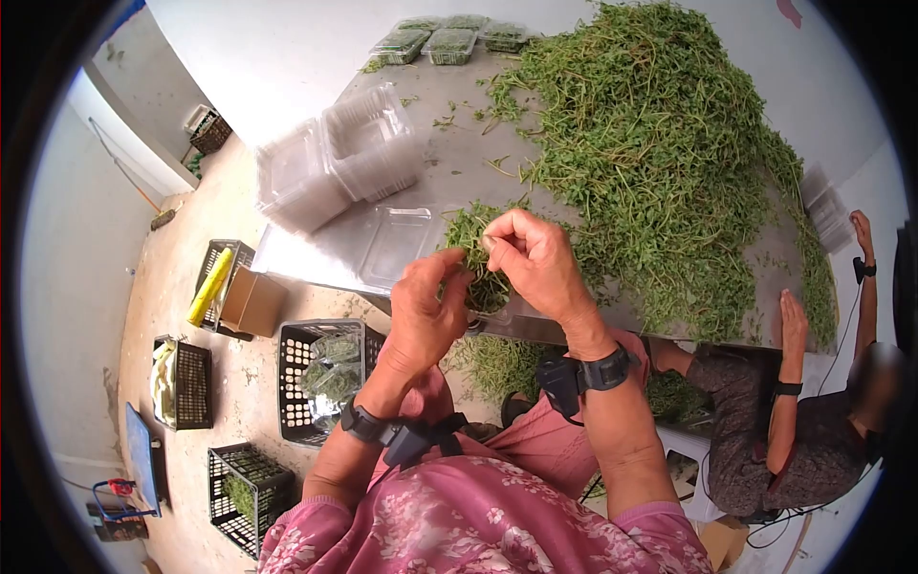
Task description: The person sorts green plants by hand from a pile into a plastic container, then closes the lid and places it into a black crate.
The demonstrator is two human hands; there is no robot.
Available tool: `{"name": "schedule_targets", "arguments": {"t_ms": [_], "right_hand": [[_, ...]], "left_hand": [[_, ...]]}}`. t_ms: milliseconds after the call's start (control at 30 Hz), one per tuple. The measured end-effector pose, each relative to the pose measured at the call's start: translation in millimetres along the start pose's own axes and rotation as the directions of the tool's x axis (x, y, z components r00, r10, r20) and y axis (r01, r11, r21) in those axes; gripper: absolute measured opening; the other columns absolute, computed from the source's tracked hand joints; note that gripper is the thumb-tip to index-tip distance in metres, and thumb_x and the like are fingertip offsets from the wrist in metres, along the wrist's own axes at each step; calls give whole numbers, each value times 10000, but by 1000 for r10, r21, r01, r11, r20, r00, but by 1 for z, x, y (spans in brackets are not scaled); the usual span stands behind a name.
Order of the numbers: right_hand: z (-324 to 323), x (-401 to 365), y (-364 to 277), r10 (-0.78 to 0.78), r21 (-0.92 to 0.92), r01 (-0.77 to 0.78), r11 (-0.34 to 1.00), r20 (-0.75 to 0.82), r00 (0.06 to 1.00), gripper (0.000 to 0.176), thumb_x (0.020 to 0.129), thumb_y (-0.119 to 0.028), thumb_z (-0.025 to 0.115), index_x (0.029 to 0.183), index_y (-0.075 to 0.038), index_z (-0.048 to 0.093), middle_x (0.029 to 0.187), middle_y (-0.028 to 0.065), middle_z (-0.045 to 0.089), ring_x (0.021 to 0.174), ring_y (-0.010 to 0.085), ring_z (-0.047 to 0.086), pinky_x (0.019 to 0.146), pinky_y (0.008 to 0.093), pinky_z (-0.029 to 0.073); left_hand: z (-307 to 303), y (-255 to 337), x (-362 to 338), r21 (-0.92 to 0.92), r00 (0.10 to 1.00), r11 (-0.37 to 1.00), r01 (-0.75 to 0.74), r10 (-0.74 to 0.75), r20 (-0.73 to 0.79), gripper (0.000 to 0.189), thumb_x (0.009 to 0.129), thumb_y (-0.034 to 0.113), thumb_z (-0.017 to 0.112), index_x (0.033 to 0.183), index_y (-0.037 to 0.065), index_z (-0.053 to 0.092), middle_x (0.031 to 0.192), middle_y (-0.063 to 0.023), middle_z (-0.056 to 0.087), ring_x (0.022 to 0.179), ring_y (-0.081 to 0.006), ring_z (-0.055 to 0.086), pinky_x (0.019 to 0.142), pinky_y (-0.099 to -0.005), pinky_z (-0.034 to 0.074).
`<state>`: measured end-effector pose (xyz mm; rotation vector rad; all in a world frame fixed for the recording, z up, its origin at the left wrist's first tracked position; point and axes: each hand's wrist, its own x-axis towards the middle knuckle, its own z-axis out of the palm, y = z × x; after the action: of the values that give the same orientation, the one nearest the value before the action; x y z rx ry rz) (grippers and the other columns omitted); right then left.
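A small clump of green herbs [469,230] lies in an open clear plastic box at the table's near edge, its lid [397,241] spread to the left. My left hand [430,301] curls against the clump's left side, fingers bent around some sprigs. Above the clump's right side, my right hand [535,258] pinches thumb and forefinger together; what is between them is too small to make out. A large heap of the same herbs [660,163] covers the table's right part. Stacks of empty clear boxes [335,158] stand at the left.
Several filled boxes [449,43] sit at the table's [459,124] far edge. Beneath its left side is a black crate [320,383] with filled boxes; more crates [251,493] stand on the floor. A co-worker [813,430] sits at the right, hands near the table edge.
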<state>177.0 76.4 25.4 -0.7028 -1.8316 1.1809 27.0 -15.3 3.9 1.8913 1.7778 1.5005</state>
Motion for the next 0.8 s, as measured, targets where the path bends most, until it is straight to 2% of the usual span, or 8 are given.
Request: {"name": "schedule_targets", "arguments": {"t_ms": [167, 267, 367, 500, 600, 633, 700, 800], "right_hand": [[-5, 0, -6, 57, 92, -59, 994, 32, 998, 64, 935, -67, 619, 925, -5, 612, 783, -4, 626, 692, 57, 604, 604, 202, 468], [-5, 1, -8, 62, 169, -61, 984, 1, 998, 87, 907, -56, 632, 880, 25, 616, 743, 39, 649, 659, 88, 626, 597, 249, 503], [-8, 0, -10, 51, 161, -58, 985, 46, 998, 92, 895, -66, 647, 881, 22, 620, 734, 35, 643, 661, 81, 610, 603, 249, 496], [-7, -4, -9, 34, 108, -66, 992, 280, 959, 94, 873, -96, 660, 869, -4, 643, 686, 35, 635, 641, 79, 569, 592, 282, 481], [-10, -7, -19, 18, -88, 38, 995, 561, 827, 130, 835, -129, 664, 867, -3, 667, 741, 98, 685, 650, 174, 639, 632, 321, 505], [-9, -7, -19, 24, -88, 33, 996, 576, 817, 135, 831, -134, 665, 869, -4, 671, 748, 104, 687, 659, 187, 647, 641, 325, 508], [-7, -8, -19, 37, -90, 22, 996, 604, 796, 146, 823, -143, 667, 872, -6, 680, 762, 117, 692, 678, 213, 664, 657, 333, 515], [-11, -8, -22, 13, -79, 40, 996, 577, 817, 121, 833, -124, 707, 886, -19, 680, 754, 50, 666, 679, 108, 607, 636, 273, 489]], "left_hand": [[-1, -1, 1, 0, 1000, 1000, 3, -3, -9, 242, 834, -29, 688, 1070, 0, 640, 866, -131, 695, 793, -208, 674, 725, -312, 523], [-1, -1, 1, 2, 1000, 1000, 4, -4, -8, 229, 835, -33, 683, 1059, -3, 643, 863, -135, 694, 789, -208, 672, 725, -311, 523], [-1, -3, 2, 8, 1000, 1000, 16, -16, -10, 214, 838, -34, 677, 1048, -7, 646, 867, -139, 694, 789, -215, 673, 728, -313, 523], [-4, -9, 7, 51, 1000, 999, -6, 6, 5, 191, 843, -32, 669, 1031, -8, 647, 880, -143, 694, 814, -241, 675, 745, -325, 525], [-2, -11, 12, 29, 1000, 999, -13, 13, -1, 176, 831, -6, 657, 1005, 19, 647, 888, -146, 684, 833, -321, 643, 759, -380, 495], [-2, -11, 13, 12, 1000, 1000, -6, 6, -8, 172, 824, 8, 652, 994, 33, 646, 890, -147, 679, 837, -358, 626, 764, -405, 480], [-2, -12, 16, 28, 1000, 999, -18, 17, 26, 169, 818, 3, 652, 985, 32, 642, 882, -143, 671, 837, -356, 621, 766, -407, 469], [0, -13, 19, 40, 997, 998, -51, 49, 56, 160, 814, 0, 654, 970, 29, 639, 878, -137, 658, 835, -352, 614, 778, -409, 457]]}}
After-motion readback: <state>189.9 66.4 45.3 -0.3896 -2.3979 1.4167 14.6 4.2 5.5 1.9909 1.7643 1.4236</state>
